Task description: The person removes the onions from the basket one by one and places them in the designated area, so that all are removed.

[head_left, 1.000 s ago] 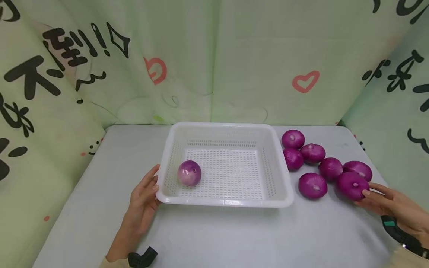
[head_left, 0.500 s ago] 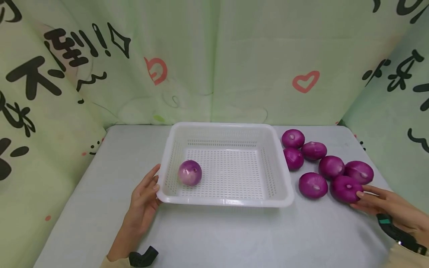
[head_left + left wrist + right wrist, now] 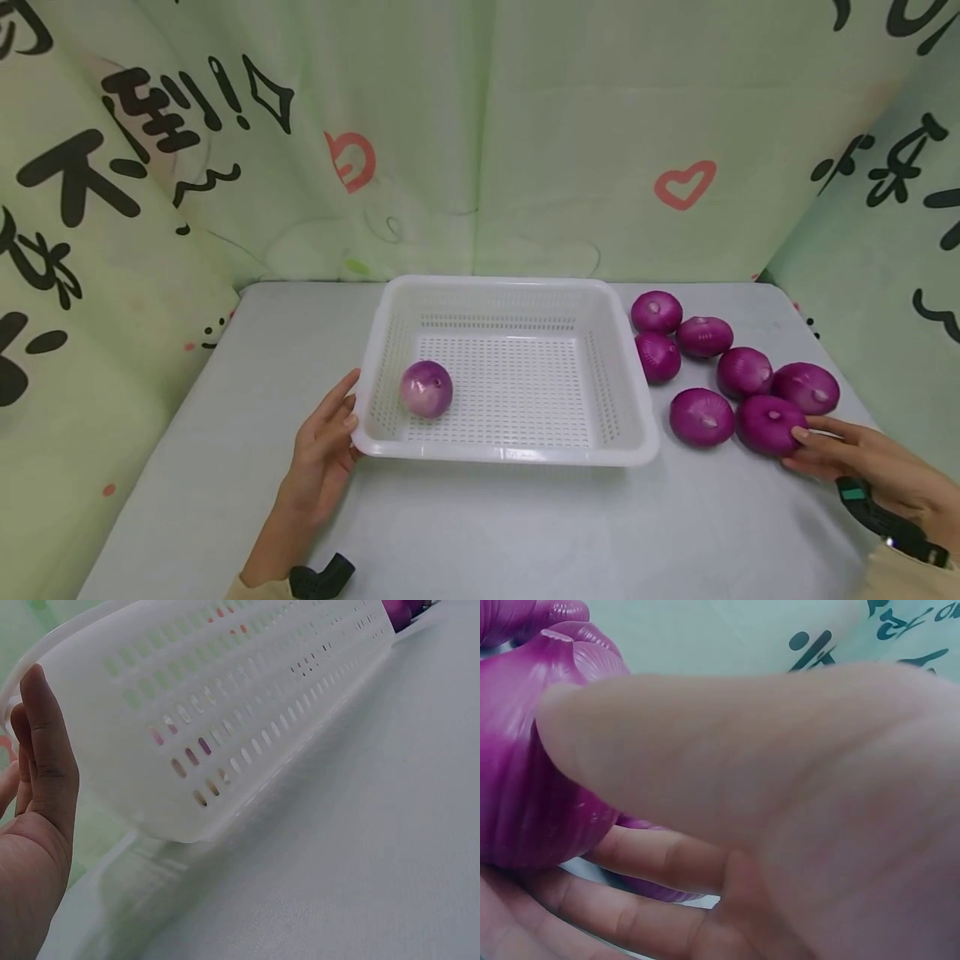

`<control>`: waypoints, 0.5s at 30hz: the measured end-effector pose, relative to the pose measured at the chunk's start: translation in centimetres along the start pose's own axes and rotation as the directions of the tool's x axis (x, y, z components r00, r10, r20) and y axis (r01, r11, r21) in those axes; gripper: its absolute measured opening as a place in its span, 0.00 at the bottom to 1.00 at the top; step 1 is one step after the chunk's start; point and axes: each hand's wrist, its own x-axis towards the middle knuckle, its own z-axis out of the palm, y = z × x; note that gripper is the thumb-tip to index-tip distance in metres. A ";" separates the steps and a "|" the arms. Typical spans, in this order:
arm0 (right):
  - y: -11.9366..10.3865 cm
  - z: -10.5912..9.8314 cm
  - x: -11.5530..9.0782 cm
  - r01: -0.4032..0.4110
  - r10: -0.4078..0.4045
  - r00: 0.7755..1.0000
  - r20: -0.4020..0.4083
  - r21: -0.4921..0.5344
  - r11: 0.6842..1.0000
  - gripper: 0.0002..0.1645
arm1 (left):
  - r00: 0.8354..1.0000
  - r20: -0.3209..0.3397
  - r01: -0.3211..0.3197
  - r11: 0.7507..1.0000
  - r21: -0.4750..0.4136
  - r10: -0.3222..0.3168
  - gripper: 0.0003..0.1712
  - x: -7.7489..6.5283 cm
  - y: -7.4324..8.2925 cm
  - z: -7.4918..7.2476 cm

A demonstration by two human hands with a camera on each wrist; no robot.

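Observation:
My right hand (image 3: 862, 458) holds a purple onion (image 3: 770, 423) at the front of the onion group. In the right wrist view the thumb (image 3: 667, 742) lies on the side of this onion (image 3: 525, 772) and the fingers reach beneath it. A white slotted plastic basket (image 3: 510, 454) stands in the middle of the table, with one paler purple onion (image 3: 426, 389) inside at its left. At the basket's left side is my left hand (image 3: 322, 450). Its nearly straight fingers touch the outer wall right at the rim, as the left wrist view also shows.
Several more purple onions (image 3: 702, 417) lie to the basket's right, some against one another; one (image 3: 657, 358) is right beside the basket wall. The white table (image 3: 525, 533) is bounded behind and at the sides by a pale green printed curtain (image 3: 570, 167).
My right hand has shifted left with its onion, bringing it close to the neighbouring front onion. Some onions behind have been nudged slightly. The left hand and basket stay in place.

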 end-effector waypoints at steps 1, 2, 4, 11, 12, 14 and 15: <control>0.0 0.0 0.0 0.004 -0.004 1.000 0.007 -0.002 1.000 0.58 | 1.000 0.001 0.000 1.000 -0.002 0.000 0.34 0.0 0.0 0.0; 0.0 0.0 0.0 0.008 -0.008 1.000 0.014 -0.004 1.000 0.57 | 1.000 0.001 0.000 1.000 -0.002 0.000 0.33 0.0 0.0 0.1; 0.0 -0.1 0.0 0.014 -0.013 1.000 0.027 -0.016 1.000 0.57 | 1.000 -0.001 0.000 1.000 0.000 0.000 0.33 0.0 0.0 0.1; -0.2 0.0 -0.3 0.016 -0.015 1.000 0.015 -0.032 0.999 0.56 | 1.000 0.004 -0.005 1.000 0.012 0.005 0.33 0.0 0.1 0.2; -0.2 0.0 -0.3 0.010 -0.010 1.000 0.009 -0.035 0.999 0.56 | 1.000 0.004 -0.006 1.000 0.011 0.006 0.34 0.1 0.1 0.2; -0.4 0.1 -0.5 0.007 -0.007 1.000 0.002 -0.059 0.998 0.55 | 1.000 0.000 -0.005 1.000 0.007 0.005 0.34 0.1 0.0 0.1; -0.4 0.2 -0.6 0.007 -0.007 1.000 -0.002 -0.081 0.997 0.55 | 1.000 -0.002 -0.005 1.000 0.008 0.005 0.34 0.1 0.0 0.1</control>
